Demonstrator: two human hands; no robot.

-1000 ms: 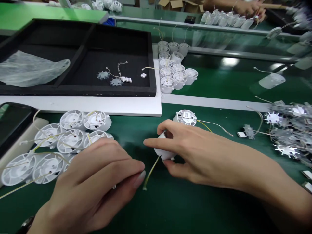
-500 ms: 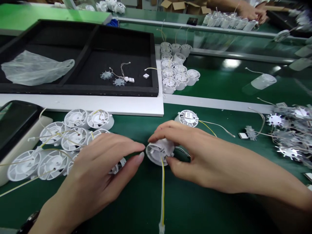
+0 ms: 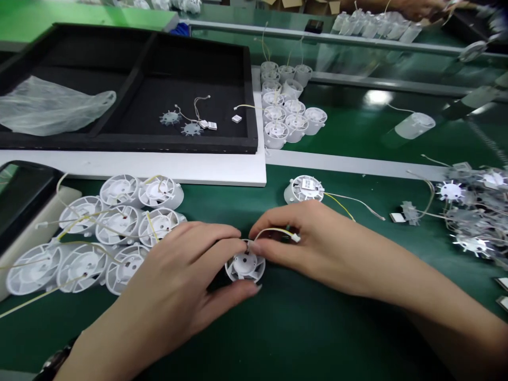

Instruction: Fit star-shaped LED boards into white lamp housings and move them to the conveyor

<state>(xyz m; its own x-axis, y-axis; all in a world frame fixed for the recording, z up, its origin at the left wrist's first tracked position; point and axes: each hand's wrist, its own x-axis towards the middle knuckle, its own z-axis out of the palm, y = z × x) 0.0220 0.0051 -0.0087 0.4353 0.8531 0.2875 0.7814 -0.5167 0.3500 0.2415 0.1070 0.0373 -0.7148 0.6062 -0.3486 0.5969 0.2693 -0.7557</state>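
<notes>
**Q:** Left hand, state?

**A:** Left hand (image 3: 169, 278) narrow, holding a white plastic housing (image 3: 245, 266). Fingers lie over its upper rim, thumb along its lower edge.

**Q:** Housing position?

**A:** Between both hands, above the green bench mat (image 3: 349, 338), finned face up toward the camera. Contact with the mat cannot be determined; the hands hide too much of it.

**Q:** Right hand?

**A:** Right hand (image 3: 321, 248) also narrow. Thumb and forefinger pinch a yellow-and-white wire (image 3: 273, 230), which arcs across the housing's top edge. A small white plug (image 3: 296, 238) sits just beyond the fingertips (image 3: 257, 246).

**Q:** Surroundings?

**A:** Left of the hands: a cluster of finned housings (image 3: 119, 222), wires trailing. Ahead of the right hand: a labelled housing (image 3: 304, 189), apart from the hands. Far right: a heap of star-shaped metal boards (image 3: 472, 222). Farther ahead: a black tray (image 3: 119, 144) holding a plastic bag (image 3: 51, 100), with upright white cups (image 3: 286, 114) beside it. Top right: a co-worker's hand (image 3: 420, 6) behind a row of cups (image 3: 373, 24).
</notes>
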